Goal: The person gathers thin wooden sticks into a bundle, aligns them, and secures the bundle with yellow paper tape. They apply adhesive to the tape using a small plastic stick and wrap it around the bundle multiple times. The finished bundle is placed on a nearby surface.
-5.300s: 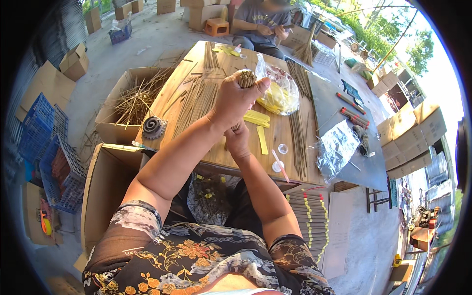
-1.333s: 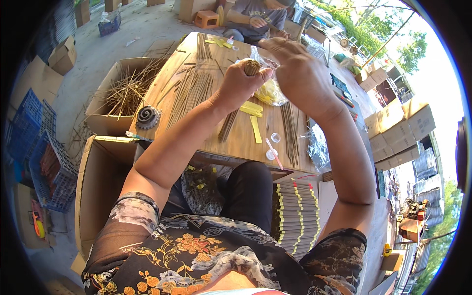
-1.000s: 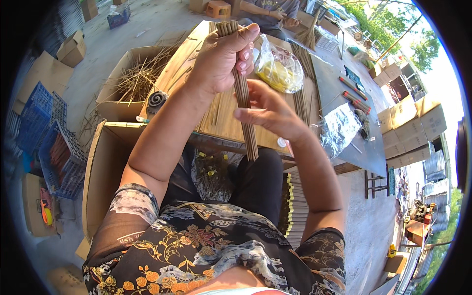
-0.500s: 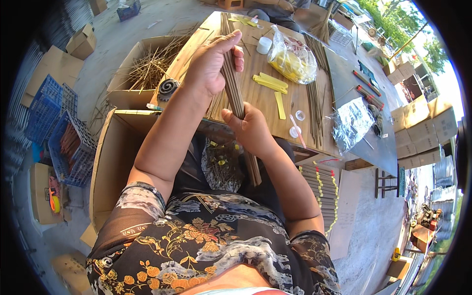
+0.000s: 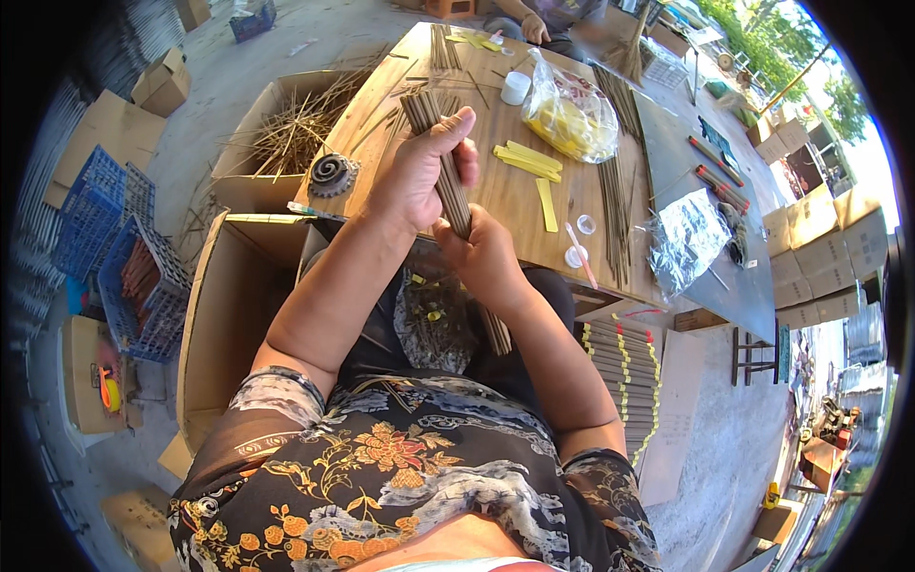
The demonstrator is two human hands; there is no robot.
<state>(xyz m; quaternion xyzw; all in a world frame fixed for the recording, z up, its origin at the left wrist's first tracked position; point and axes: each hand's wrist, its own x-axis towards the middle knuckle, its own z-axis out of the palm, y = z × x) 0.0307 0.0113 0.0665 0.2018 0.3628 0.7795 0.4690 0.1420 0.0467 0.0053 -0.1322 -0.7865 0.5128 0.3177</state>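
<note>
A wooden table (image 5: 579, 194) stands on grey floor (image 5: 729, 429).

Item one: clear plastic bag (image 5: 572, 119), on your wooden table (image 5: 586, 186); bears red print on its upper part, broken up by creases, so you cannot make out the wording.

Item two: stacked cardboard boxes (image 5: 851, 250), well off to your right; dark print on their sides, too small for you to read.

Legible words, numbers or signs: none.
</note>
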